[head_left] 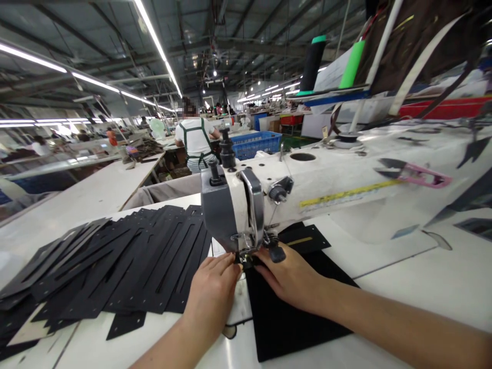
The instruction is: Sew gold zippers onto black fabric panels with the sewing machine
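A black fabric panel [284,328] lies on the sewing machine's bed, its far end under the machine head [226,205]. My right hand [290,274] rests over this panel with bent fingers gripping it just right of the presser foot [246,259]. Left of the foot, my left hand [213,287] is closed, its fingertips pressed together close to the needle area; what they pinch is hidden. Behind my right hand lies a black slotted piece [317,238], partly covered by the hand and the machine.
Many overlapping black slotted pieces [126,261] spread across the table's left side. Pink-handled snips [423,177] and a yellow tape measure [346,195] sit on the machine arm. Thread cones [351,64] stand above. A blue crate [255,143] and a person [196,136] are beyond.
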A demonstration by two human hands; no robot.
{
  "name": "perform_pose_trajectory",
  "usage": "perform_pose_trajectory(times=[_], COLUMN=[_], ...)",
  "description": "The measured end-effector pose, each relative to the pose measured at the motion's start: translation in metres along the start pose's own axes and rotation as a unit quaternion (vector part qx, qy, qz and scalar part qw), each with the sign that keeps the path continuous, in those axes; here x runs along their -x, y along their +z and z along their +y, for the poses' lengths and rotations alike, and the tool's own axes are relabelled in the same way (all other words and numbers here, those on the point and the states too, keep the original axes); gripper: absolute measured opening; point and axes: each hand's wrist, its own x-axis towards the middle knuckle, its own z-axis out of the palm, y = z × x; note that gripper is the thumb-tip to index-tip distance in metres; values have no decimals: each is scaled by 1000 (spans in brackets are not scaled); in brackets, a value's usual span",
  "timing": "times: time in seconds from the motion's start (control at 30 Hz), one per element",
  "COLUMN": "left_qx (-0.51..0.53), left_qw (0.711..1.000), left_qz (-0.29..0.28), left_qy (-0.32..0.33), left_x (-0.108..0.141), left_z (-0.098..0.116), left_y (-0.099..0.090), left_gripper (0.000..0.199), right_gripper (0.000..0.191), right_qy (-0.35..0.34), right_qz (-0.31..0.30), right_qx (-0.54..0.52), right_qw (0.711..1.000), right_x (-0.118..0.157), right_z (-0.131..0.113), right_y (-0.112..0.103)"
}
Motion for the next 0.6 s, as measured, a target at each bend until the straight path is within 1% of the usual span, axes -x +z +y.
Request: perform_pose_trajectory(times=[0.07,0.1,0.13,0.17,0.2,0.23,0.27,0.3,0.33,0.37,0.4,0.43,0.5,0.53,0.6], left_qx=[69,119,181,254,333,411,481,539,584,613,626,626,604,591,571], left_qw=[997,990,975,946,902,843,774,705,647,608,589,586,609,625,664], left_qz=[-10,-16,-24,-33,-42,-49,-52,-57,-67,-82,-103,-124,-146,-140,-106], left_qy=[-43,-79,-130,-196,-271,-345,-410,-458,-486,-498,-501,-499,-494,-491,-471], left_x=[4,7,10,13,16,17,18,17,16,14,12,10,10,12,20], left_z=[3,7,13,19,27,35,44,52,59,66,72,77,87,91,98], left_y=[-6,-10,-15,-21,-26,-31,-36,-40,-44,-45,-46,-45,-41,-39,-40], left_gripper=[21,22,23,25,26,30,33,36,38,37,35,34,33,32,28], right_gripper=[28,31,33,35,38,40,42,44,46,46,47,47,48,50,53], right_qy=[37,50,58,62,66,70,73,73,72,69,63,56,36,23,-1], right_qz=[-15,-21,-26,-28,-25,-20,-16,-13,-11,-11,-12,-13,-13,-11,3], right_qx=[30,44,54,63,73,84,95,105,114,121,126,129,133,131,114], right_qw=[999,998,997,996,995,994,993,992,991,990,990,990,990,991,994], right_x=[3,7,13,21,30,40,51,61,70,78,85,90,97,101,109], right_z=[-1,-2,-4,-7,-11,-16,-22,-29,-37,-45,-53,-61,-74,-80,-86], right_y=[-2,-3,-6,-9,-12,-15,-19,-23,-27,-30,-33,-36,-41,-43,-47])
